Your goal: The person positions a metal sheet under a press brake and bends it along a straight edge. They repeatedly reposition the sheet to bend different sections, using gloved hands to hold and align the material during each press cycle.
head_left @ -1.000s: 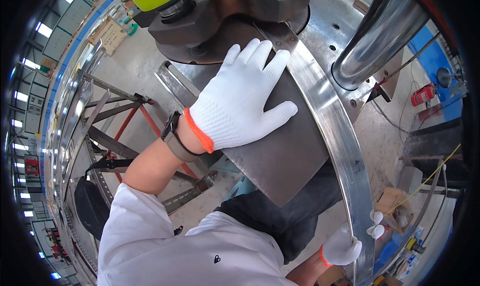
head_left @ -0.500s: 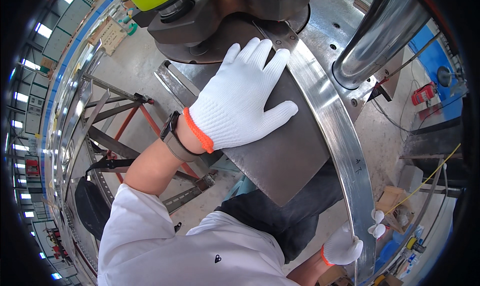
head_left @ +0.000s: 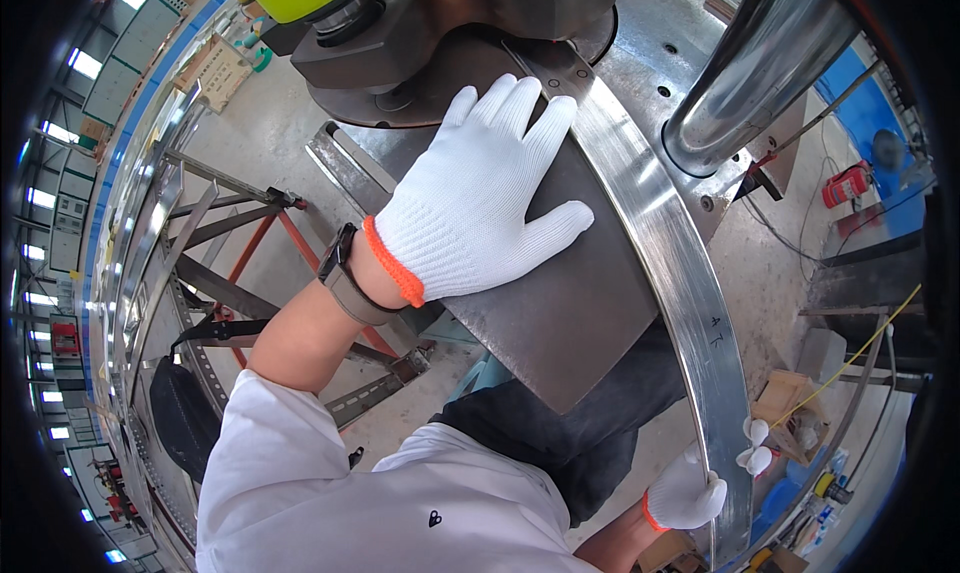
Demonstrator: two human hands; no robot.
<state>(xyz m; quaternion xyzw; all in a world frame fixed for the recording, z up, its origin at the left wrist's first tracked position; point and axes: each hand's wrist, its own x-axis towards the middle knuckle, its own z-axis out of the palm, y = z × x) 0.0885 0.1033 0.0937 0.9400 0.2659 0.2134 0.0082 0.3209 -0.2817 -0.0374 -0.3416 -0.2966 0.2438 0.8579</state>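
My left hand, in a white knitted glove with an orange cuff, lies palm down with fingers spread on a dark flat metal plate. Its fingertips reach the inner edge of a long, curved, shiny metal strip, close to the machine head; whether they press on it I cannot tell. Toward the lower right, my gloved right hand is closed around the near part of the strip, thumb on top and fingertips showing past the outer edge. The strip's far end lies under the dark machine head.
A thick polished column rises from the machine bed just right of the strip. Red-and-grey metal frames stand at the left. A wooden box is on the floor at the right, and a fire extinguisher stands farther back.
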